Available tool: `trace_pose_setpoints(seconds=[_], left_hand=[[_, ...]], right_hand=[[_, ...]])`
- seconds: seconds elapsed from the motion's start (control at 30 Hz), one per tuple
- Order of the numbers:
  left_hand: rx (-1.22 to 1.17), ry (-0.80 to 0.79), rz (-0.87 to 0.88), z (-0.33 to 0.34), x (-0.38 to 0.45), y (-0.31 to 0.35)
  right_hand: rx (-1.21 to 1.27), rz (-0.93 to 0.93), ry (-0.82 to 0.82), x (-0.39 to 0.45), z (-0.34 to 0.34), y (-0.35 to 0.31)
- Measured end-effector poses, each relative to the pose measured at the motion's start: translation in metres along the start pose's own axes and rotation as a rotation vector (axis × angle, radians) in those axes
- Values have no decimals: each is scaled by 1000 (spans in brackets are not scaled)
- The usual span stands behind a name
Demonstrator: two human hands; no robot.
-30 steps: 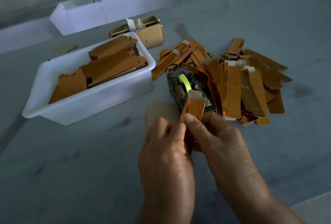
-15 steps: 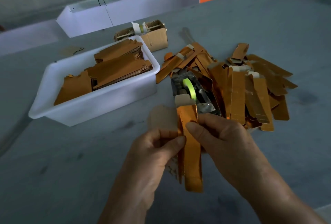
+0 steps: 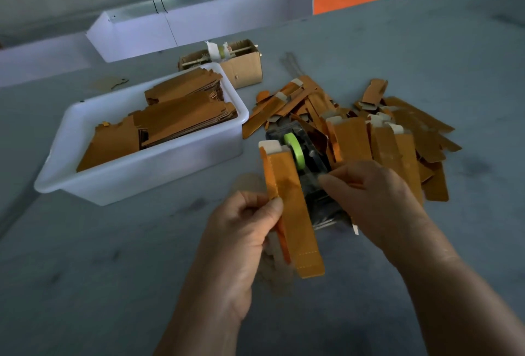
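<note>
Gold carton blank point(image 3: 287, 202), a long flat strip with a pale tab at its far end, stands raised over the worktop point(image 3: 113, 270) near the middle of the scene, its far end leaning toward the tape dispenser point(image 3: 312, 162). It is held by the left hand point(image 3: 241, 230), whose grip is closed on it: the thumb presses the strip's left edge against the curled fingers behind it. The right hand point(image 3: 377, 199) is just right of the strip and apart from it. Its thumb and forefinger come together over the near part of the dispenser, but whether that grip has hold of anything cannot be told. The dispenser is dark and carries a green tape roll point(image 3: 295, 151); it sits on the worktop just beyond the hands. To its right and behind it lies a loose pile of gold blanks point(image 3: 397, 139), overlapping at many angles. On the left stands a white tub point(image 3: 142, 182) holding stacked blanks point(image 3: 184, 116) laid flat. Beyond the tub's far right corner sits a small cardboard box point(image 3: 244, 71), and farther off a white trough point(image 3: 184, 28) runs along the worktop's far edge.
</note>
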State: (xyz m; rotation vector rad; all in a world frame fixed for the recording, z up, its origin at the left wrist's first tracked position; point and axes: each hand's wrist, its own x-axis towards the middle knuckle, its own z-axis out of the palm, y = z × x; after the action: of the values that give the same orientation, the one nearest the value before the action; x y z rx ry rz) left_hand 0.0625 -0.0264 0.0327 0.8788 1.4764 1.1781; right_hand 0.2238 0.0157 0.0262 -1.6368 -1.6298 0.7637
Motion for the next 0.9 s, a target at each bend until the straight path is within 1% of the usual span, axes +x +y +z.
trace_pose_setpoints(seconds=[0.1,0.2,0.3,0.4,0.43,0.53,0.57,0.6,0.73,0.83,0.9], left_hand=[[19,-43,11,10,-3,1],[-5,-69,-14,18,-2,-1],[-54,-62,-57,23,-2,-2],[-72,-51,-51,23,-3,-5],[-66,-53,-41,23,-4,-5],[-71,-66,-30,22,-5,-6],[-71,-70,-30,22,-6,-6],[-65,-74,-27,21,-6,-6],[-77,-77,-37,20,-5,-7],[-110,-96,-48,20,-4,-7],[-124,-102,-14,19,-3,-6]], right_hand=[[3,11,-48,1,1,-1],[22,40,-57,2,2,-2],[53,67,-74,3,2,-4],[142,83,-74,3,6,-6],[217,100,-56,1,8,-6],[622,219,-39,-7,12,-7],[672,239,-22,-10,12,-5],[639,235,5,-12,13,-3],[285,143,92,-20,10,3],[158,100,108,-23,10,6],[110,90,128,-24,13,7]])
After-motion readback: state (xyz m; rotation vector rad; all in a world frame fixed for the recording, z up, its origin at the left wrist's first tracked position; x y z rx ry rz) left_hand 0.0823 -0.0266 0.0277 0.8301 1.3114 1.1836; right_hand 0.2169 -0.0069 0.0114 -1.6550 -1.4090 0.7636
